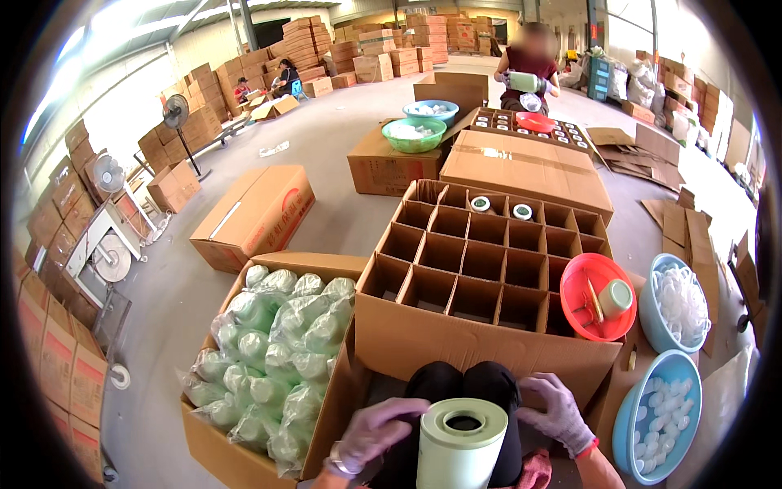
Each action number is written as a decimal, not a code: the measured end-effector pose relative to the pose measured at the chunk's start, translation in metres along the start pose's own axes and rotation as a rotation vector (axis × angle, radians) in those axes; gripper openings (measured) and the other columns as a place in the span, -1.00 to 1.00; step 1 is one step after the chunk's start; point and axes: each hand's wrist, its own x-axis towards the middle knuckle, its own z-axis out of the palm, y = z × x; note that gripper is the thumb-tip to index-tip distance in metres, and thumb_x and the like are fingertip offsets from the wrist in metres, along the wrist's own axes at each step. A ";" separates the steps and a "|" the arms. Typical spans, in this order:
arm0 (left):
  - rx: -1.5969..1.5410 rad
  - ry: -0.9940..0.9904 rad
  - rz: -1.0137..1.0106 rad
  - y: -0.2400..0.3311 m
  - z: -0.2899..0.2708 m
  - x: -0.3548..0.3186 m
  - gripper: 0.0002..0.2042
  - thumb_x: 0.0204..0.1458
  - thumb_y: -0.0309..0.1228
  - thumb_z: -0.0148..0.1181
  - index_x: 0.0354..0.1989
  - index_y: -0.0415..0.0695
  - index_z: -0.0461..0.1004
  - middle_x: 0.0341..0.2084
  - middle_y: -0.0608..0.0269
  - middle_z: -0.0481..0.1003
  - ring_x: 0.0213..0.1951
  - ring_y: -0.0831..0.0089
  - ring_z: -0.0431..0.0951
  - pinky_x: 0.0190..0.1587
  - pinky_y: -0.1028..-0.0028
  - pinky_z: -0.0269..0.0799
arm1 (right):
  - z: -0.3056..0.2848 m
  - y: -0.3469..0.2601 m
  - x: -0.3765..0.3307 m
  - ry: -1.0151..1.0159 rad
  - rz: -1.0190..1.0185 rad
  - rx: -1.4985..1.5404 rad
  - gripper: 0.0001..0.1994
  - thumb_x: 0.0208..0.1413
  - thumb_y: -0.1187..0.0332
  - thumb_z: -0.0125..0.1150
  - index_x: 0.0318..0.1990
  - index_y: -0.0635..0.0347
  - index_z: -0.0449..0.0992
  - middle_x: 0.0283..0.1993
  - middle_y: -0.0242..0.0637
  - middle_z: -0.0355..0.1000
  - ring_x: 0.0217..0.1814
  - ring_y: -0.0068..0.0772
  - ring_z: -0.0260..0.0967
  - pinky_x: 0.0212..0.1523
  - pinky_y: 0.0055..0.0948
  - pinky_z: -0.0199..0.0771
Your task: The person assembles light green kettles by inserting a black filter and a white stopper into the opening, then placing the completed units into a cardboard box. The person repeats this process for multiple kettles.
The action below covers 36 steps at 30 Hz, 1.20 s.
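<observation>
A pale green cylindrical vessel (461, 452) stands upright between my thighs, with a dark round hole in its top. To its left is my left hand (376, 432) in a thin light purple glove, fingers stretched toward the rim; I cannot tell whether they touch it. My right hand (557, 412), gloved alike, hovers to the right of the vessel with fingers apart and nothing in it. Just ahead stands a divided carton (489, 330) with two capped bottles (498, 209) in its far cells. A red bowl (577, 314) on its right corner holds a pale green cup (615, 299) and small tools.
Bagged green bottles (281, 350) fill a carton on my left. On the right are a blue basin (626, 424) of white plastic parts and another basin (648, 303) of white rings. Farther off are a closed carton (252, 216), a green basin (414, 144) and a co-worker (529, 69) holding a bottle.
</observation>
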 end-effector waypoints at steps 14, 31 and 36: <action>-0.569 0.029 -0.045 0.046 0.035 0.073 -0.55 0.32 -0.21 0.03 0.25 -0.25 0.30 0.13 0.11 0.43 0.09 0.38 0.50 0.08 0.37 0.49 | 0.015 -0.091 0.091 0.332 -0.784 -0.341 -0.39 -0.14 0.08 0.42 0.17 -0.18 0.48 0.26 0.09 0.20 0.27 0.31 0.19 0.21 0.19 0.33; 1.210 0.340 0.711 -0.012 -0.031 0.195 -0.62 0.03 -0.46 0.23 0.08 -0.05 0.54 0.21 0.04 0.34 0.28 -0.05 0.24 0.33 -0.04 0.14 | -0.034 0.015 0.204 0.124 0.007 -0.495 -0.48 0.16 -0.07 0.17 0.11 0.12 0.47 -0.09 0.03 0.44 -0.12 -0.02 0.53 -0.11 -0.12 0.56; 1.579 0.466 0.581 -0.054 -0.089 0.275 -0.50 0.10 -0.24 0.20 0.23 -0.07 0.38 0.22 0.00 0.30 0.26 -0.08 0.23 0.31 -0.06 0.09 | -0.032 0.060 0.294 -0.022 -0.114 -0.823 -0.54 0.10 -0.09 0.19 -0.11 0.15 0.55 -0.01 0.02 0.42 0.12 0.02 0.39 0.09 -0.10 0.43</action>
